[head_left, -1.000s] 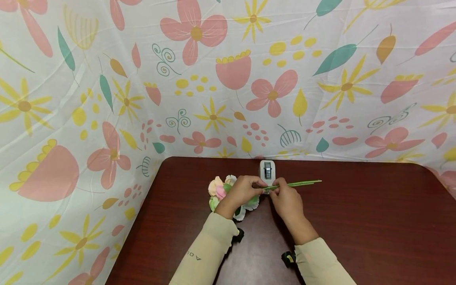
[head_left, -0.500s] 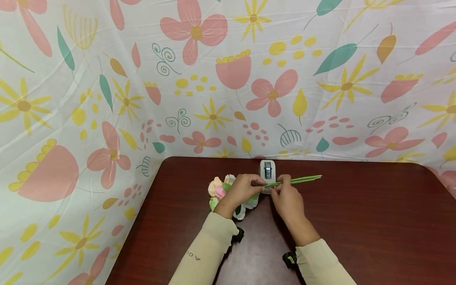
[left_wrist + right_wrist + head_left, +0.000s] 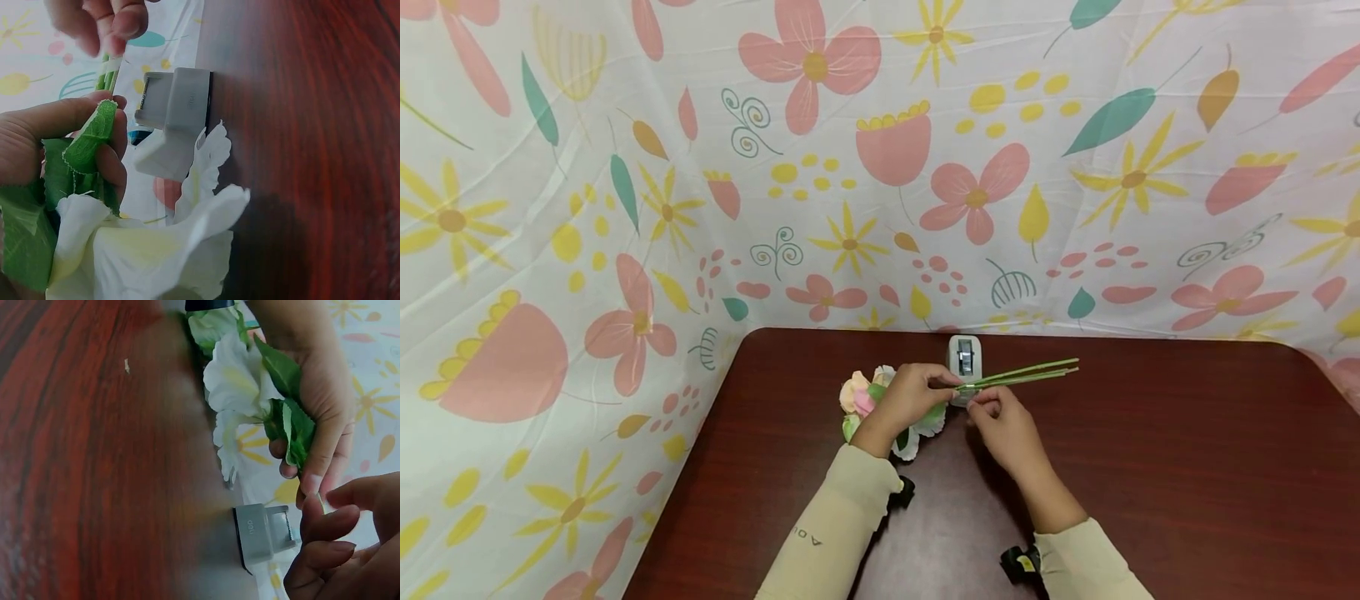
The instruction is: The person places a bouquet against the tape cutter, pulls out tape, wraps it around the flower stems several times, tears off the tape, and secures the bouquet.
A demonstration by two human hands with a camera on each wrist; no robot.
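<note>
My left hand (image 3: 910, 402) grips a bunch of artificial flowers (image 3: 859, 398) by the green stems (image 3: 1030, 372), just below the blooms. White petals (image 3: 144, 250) and green leaves (image 3: 90, 140) surround its fingers in the left wrist view. A shiny clear strip of tape (image 3: 114, 64) lies against the stems beyond the left fingertips. My right hand (image 3: 1009, 425) has thumb and forefinger together just under the stems, pinching what looks like the tape's end; the fingers partly hide it. Behind the hands stands a white-grey tape dispenser (image 3: 964, 357).
The dark red-brown table (image 3: 1180, 450) extends on both sides of the hands. A floral cloth (image 3: 880, 183) hangs behind it and at the left. Black wrist straps (image 3: 1021, 564) are at both sleeves. A tiny pale scrap (image 3: 127, 365) lies on the table.
My right hand has come off the stems and dropped slightly below them, with its forearm further right. The free stem ends have tilted up and spread apart. The left hand has barely moved.
</note>
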